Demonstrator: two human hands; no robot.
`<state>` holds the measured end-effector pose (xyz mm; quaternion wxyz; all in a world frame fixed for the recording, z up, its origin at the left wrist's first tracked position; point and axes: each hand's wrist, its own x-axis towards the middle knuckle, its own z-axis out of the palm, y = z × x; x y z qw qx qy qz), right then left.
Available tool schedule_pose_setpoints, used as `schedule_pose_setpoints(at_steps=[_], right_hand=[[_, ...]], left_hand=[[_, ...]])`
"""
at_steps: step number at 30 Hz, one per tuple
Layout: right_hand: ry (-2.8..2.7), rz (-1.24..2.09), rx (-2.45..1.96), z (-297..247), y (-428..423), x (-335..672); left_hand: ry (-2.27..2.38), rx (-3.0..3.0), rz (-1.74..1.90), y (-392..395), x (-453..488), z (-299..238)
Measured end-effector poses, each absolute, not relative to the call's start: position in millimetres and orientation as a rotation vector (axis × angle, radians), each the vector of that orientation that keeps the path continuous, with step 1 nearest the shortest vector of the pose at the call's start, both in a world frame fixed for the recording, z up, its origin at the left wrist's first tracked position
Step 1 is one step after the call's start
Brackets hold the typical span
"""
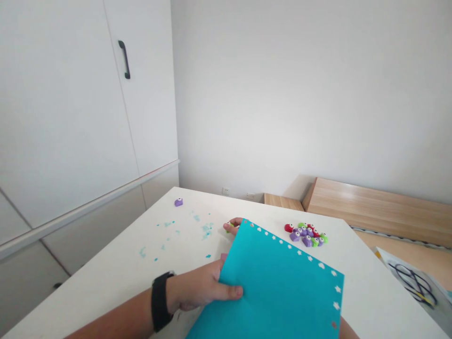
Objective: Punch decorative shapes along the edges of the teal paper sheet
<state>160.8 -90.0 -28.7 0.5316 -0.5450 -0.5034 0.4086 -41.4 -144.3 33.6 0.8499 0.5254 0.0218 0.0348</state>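
Note:
A turquoise sheet of paper (278, 287) is held up at a tilt above the table. Small shapes such as stars and hearts are cut out along its top and right edges. My left hand (205, 285) grips its left edge, thumb on the front and fingers behind. The fingers of my right hand (233, 225) show at the sheet's upper left corner, curled round a small green craft punch (229, 230). The sheet hides most of that hand and much of the punch. My right forearm (348, 330) comes out from beneath the sheet at lower right.
Several red, purple and green punches (307, 234) are clustered on the white table (367, 282). One purple punch (178, 202) lies near the far left corner. Turquoise paper bits (208, 256) are scattered to the left. Behind stand a white cabinet (148, 94) and a wooden surface (381, 202).

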Motion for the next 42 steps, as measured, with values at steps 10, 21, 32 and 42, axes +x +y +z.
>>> schedule_pose_setpoints(at_steps=[10, 21, 32, 42], right_hand=[[-1.632, 0.634, -1.585, -51.2, -63.6, 109.1], [-1.432, 0.424, -1.477, -3.4, -81.7, 207.4], [-1.413, -0.149, -2.381, -7.2, -190.8, 385.3], [-1.642, -0.187, -2.368, -15.1, -210.4, 355.3]], left_hand=[[-0.020, 1.194, 0.046, -142.8, -44.7, 28.7], [0.050, 1.168, 0.013, -147.2, -43.6, 15.2], [0.268, 1.431, 0.135, -136.6, -37.8, -4.7], [0.395, 1.417, 0.163, -134.2, -35.0, 1.8]])
